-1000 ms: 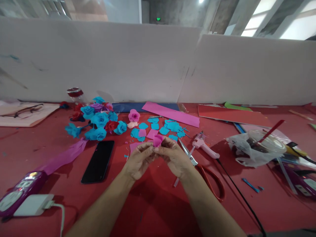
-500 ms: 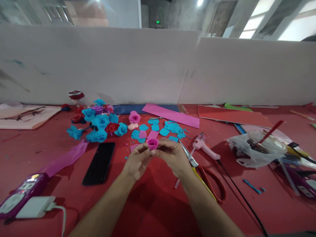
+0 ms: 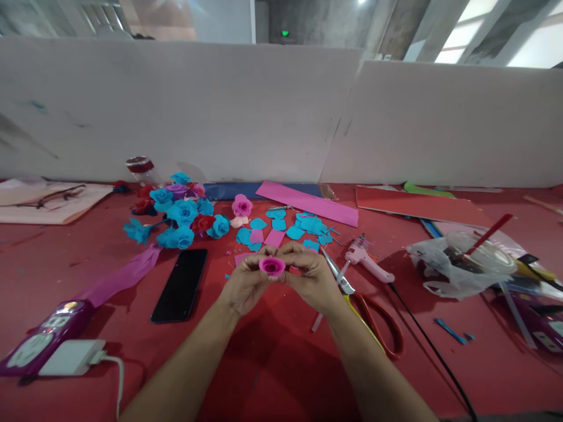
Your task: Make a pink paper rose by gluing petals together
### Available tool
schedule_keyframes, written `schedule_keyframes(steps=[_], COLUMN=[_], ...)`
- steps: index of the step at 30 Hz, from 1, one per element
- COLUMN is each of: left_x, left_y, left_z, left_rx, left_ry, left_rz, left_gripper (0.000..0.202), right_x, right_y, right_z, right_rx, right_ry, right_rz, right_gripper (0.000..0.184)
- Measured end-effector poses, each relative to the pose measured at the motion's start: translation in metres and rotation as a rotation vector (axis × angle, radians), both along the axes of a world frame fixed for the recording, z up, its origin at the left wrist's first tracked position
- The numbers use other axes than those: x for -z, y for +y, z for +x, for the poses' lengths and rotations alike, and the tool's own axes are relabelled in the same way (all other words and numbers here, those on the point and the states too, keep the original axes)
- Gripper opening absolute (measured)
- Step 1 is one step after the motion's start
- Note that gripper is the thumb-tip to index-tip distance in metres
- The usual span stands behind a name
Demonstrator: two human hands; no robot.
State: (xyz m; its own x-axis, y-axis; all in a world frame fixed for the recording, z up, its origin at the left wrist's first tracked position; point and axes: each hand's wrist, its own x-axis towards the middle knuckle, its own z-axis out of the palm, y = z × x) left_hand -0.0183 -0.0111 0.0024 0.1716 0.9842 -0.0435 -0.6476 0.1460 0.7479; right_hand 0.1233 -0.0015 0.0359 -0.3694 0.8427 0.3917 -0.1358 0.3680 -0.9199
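Note:
A small pink paper flower (image 3: 271, 267) is pinched between my two hands above the red table. My left hand (image 3: 244, 285) grips its left side, and my right hand (image 3: 310, 275) grips its right side. The flower's rolled centre faces up toward me; its base is hidden by my fingers. Cut blue paper petals (image 3: 311, 223) and a few pink pieces lie just beyond my hands. A finished pink flower (image 3: 241, 206) rests behind them. Scissors (image 3: 377, 328) with red and yellow handles lie by my right forearm, next to a pink glue gun (image 3: 368, 262).
Blue, red and purple paper flowers (image 3: 182, 212) are bunched at left, behind a black phone (image 3: 179, 287). A power strip (image 3: 46, 334) with a white charger (image 3: 73, 357) sits front left. At right are a plastic bag with a tub (image 3: 457, 264) and a black cord (image 3: 428, 346).
The flower has tipped toward me, so its spiral centre shows more fully. Both hands keep hold of it and have shifted slightly. The view has moved a little.

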Motion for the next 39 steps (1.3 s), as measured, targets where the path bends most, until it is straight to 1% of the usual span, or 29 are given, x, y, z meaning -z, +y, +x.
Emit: schedule_keyframes(steps=[4, 6, 8, 12, 15, 20, 23, 27, 29, 32, 35, 39], left_x=[0.0, 0.0, -0.001, -0.001, 0.0, 0.005, 0.005, 0.002, 0.001, -0.001, -0.002, 0.0], left_y=[0.001, 0.003, 0.003, 0.003, 0.002, 0.005, 0.007, 0.007, 0.006, 0.005, 0.006, 0.006], left_z=[0.003, 0.004, 0.005, 0.009, 0.012, 0.01, 0.006, 0.004, 0.004, 0.003, -0.001, -0.006], left_rx=[0.009, -0.001, -0.045, -0.138, -0.15, -0.189, -0.197, -0.173, -0.164, -0.169, -0.17, -0.202], left_ry=[-0.013, 0.007, 0.01, -0.012, -0.024, 0.046, 0.119, 0.218, 0.243, 0.241, 0.21, 0.122], left_rz=[-0.009, 0.009, 0.033, 0.046, 0.03, 0.039, 0.079, 0.105, 0.125, 0.156, 0.163, 0.075], left_gripper=[0.021, 0.02, 0.015, 0.013, 0.013, 0.012, 0.014, 0.015, 0.018, 0.024, 0.024, 0.02], right_x=[0.006, 0.008, 0.009, 0.01, 0.012, 0.016, 0.019, 0.021, 0.022, 0.024, 0.025, 0.021], right_y=[0.004, 0.005, 0.006, 0.004, 0.0, -0.006, -0.006, -0.005, -0.005, -0.004, -0.003, 0.0], right_z=[-0.001, -0.001, -0.001, -0.005, -0.01, -0.016, -0.015, -0.013, -0.013, -0.013, -0.014, -0.014], right_rx=[0.095, 0.091, 0.083, 0.149, 0.225, 0.333, 0.355, 0.377, 0.395, 0.418, 0.438, 0.416], right_ry=[-0.01, -0.023, -0.044, -0.095, -0.095, -0.086, -0.075, -0.075, -0.08, -0.09, -0.111, -0.192], right_rz=[-0.019, -0.038, -0.043, -0.029, -0.018, 0.064, 0.119, 0.159, 0.199, 0.244, 0.224, 0.158], right_gripper=[0.013, 0.012, 0.012, 0.011, 0.007, 0.012, 0.014, 0.017, 0.02, 0.021, 0.017, 0.015])
